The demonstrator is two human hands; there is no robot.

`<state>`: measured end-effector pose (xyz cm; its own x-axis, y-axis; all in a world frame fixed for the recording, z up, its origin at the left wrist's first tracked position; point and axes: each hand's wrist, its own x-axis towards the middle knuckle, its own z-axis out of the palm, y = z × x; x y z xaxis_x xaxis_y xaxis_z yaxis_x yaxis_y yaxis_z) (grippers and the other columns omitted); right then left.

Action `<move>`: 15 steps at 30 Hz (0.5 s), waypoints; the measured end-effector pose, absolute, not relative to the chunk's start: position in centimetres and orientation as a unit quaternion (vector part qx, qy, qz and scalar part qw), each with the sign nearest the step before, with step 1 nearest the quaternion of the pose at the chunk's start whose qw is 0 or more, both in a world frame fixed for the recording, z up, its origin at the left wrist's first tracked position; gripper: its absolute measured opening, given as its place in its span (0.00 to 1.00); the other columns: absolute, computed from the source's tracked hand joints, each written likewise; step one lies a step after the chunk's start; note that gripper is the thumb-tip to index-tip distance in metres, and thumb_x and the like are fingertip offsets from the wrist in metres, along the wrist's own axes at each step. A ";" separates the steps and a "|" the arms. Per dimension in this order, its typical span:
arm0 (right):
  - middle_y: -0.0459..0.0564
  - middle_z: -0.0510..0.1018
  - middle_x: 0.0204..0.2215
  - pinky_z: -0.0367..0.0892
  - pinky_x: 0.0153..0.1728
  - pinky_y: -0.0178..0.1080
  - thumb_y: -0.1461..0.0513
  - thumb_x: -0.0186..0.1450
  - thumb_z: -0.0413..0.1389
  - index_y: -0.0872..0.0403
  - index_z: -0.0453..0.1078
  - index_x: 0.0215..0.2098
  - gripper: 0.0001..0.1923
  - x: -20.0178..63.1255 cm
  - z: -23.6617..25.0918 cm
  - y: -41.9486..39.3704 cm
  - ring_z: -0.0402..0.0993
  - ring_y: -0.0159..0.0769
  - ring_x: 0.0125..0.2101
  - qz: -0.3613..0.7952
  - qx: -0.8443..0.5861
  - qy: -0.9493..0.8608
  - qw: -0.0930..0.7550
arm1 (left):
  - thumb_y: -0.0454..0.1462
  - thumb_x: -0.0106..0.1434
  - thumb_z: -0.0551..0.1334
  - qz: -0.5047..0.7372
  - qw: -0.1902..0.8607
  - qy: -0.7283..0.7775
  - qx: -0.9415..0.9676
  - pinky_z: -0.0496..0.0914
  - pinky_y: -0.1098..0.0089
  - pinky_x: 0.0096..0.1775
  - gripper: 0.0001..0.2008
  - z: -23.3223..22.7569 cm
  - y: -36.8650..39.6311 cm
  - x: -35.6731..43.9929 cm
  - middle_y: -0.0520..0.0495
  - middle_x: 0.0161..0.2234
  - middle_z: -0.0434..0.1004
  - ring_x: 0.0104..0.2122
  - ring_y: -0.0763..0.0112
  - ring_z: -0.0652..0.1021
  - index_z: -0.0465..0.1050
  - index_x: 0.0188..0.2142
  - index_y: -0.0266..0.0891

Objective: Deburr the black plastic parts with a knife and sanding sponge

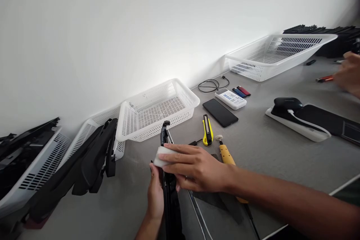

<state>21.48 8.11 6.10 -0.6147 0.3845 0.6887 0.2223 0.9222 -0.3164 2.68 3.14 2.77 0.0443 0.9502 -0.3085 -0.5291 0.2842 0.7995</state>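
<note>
My left hand point(155, 197) is wrapped around a long black plastic part point(170, 202), which stands nearly lengthwise in front of me with a hooked upper end. My right hand point(197, 167) grips a white foam-like block point(160, 159) and presses it against that part's upper section. Behind the part runs a thin shiny metal strip point(197, 210). Close by my right hand lie a yellow box cutter point(207, 133) and a corded tool with a yellow handle point(225, 153). Part of that tool is hidden under my right forearm.
White plastic baskets point(194, 105) line the wall. Black molded parts point(87, 161) lean over baskets at the left. A phone point(221, 112), white device point(230, 98), coiled cable point(209, 85) and white-and-black device point(298, 123) lie on the table. Another person's hand point(348, 73) is at right.
</note>
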 end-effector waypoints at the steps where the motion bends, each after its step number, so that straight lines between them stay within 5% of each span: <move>1: 0.53 0.77 0.64 0.67 0.69 0.51 0.61 0.74 0.57 0.54 0.77 0.57 0.15 21.6 6.2 8.3 0.62 0.44 0.72 0.101 -0.163 -0.898 0.397 | 0.63 0.63 0.66 0.557 0.668 0.421 0.256 0.71 0.70 0.27 0.34 2.9 3.1 2.9 0.48 0.28 0.79 0.28 0.64 0.80 0.80 0.52 0.38; 8: 0.48 0.86 0.52 0.76 0.56 0.46 0.67 0.65 0.53 0.51 0.79 0.40 0.13 22.6 7.6 9.0 0.77 0.44 0.60 0.085 -0.167 -0.895 0.406 | 0.53 0.68 0.68 0.561 0.627 0.450 0.299 0.74 0.71 0.30 0.31 3.2 3.4 2.2 0.49 0.34 0.83 0.31 0.65 0.82 0.71 0.65 0.44; 13: 0.52 0.83 0.57 0.72 0.60 0.45 0.66 0.64 0.51 0.53 0.78 0.45 0.16 22.1 7.3 8.6 0.74 0.42 0.62 0.087 -0.135 -0.900 0.406 | 0.50 0.67 0.69 0.590 0.572 0.495 0.283 0.76 0.72 0.43 0.29 3.1 3.7 1.6 0.49 0.45 0.85 0.45 0.64 0.84 0.72 0.65 0.49; 15: 0.52 0.83 0.57 0.72 0.59 0.45 0.66 0.65 0.51 0.52 0.78 0.45 0.16 22.1 7.1 8.7 0.74 0.42 0.61 0.081 -0.142 -0.906 0.389 | 0.49 0.68 0.69 0.587 0.573 0.488 0.299 0.76 0.74 0.39 0.29 3.5 3.8 1.9 0.51 0.41 0.85 0.40 0.68 0.84 0.71 0.66 0.50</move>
<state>22.15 8.72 7.14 -0.6563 0.3207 0.6829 0.1947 0.9465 -0.2574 1.86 3.82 3.51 -0.1643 0.9643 -0.2079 -0.3800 0.1326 0.9154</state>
